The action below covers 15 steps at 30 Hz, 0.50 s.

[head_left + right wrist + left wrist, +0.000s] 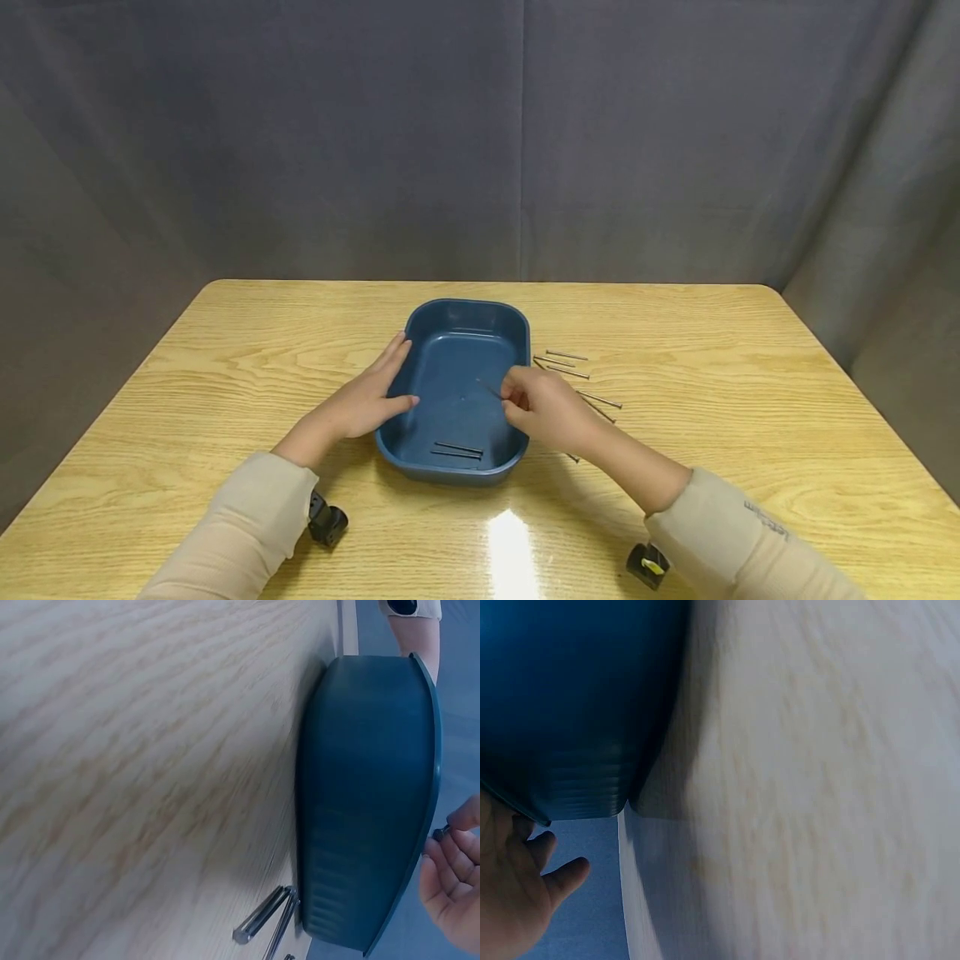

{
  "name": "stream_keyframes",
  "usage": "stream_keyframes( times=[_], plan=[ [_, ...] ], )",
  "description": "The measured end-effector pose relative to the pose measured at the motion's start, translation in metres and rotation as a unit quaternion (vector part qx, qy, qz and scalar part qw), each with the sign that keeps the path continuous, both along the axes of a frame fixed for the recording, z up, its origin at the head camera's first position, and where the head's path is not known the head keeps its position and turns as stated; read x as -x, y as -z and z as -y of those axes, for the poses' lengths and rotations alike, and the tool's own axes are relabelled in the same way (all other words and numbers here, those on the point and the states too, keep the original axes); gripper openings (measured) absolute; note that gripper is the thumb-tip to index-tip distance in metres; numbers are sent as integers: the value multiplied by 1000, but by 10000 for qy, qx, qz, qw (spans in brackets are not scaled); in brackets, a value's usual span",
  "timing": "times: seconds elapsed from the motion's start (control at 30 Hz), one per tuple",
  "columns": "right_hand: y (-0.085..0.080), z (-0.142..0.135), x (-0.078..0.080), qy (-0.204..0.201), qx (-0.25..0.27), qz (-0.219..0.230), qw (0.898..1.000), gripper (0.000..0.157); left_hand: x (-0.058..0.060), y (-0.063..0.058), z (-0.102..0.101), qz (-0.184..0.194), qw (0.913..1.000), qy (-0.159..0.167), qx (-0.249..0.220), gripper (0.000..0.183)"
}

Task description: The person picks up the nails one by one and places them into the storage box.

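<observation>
A dark blue plastic basin (461, 358) stands on the table. My left hand (366, 402) rests on its left rim, fingers extended and thumb reaching over the edge. Above the basin's right side, my right hand (551, 407) pinches a thin metal nail (489, 387) between thumb and fingers, its far end pointing left over the basin. In the right wrist view, the nail's head (441, 833) shows at the fingertips. A few dark nails (456, 455) lie on the basin floor near its front end.
Several loose nails (568, 372) lie on the wooden table (712, 375) just right of the basin, some partly hidden by my right hand and forearm. A grey curtain (375, 142) hangs behind the table. Small black cameras (327, 523) sit at both wrists.
</observation>
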State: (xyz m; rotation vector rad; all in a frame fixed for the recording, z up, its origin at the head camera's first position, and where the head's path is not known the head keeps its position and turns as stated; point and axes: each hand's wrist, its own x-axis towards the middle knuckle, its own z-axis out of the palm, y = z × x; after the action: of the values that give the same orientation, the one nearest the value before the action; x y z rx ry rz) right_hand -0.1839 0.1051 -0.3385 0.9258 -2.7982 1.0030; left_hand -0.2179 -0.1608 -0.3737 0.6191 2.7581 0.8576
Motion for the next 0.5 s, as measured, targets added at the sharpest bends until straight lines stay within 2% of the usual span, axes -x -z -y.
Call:
stream_keyframes(
  times=[0.3,0.5],
  plan=[
    [2,11,2,-321,-92,43,9994,4,-1,0,0,27,10000,-24,-28,78],
    [7,17,5,-536,-427,3,9977,5,0,1,0,11,10000,-6,-46,78]
  ],
)
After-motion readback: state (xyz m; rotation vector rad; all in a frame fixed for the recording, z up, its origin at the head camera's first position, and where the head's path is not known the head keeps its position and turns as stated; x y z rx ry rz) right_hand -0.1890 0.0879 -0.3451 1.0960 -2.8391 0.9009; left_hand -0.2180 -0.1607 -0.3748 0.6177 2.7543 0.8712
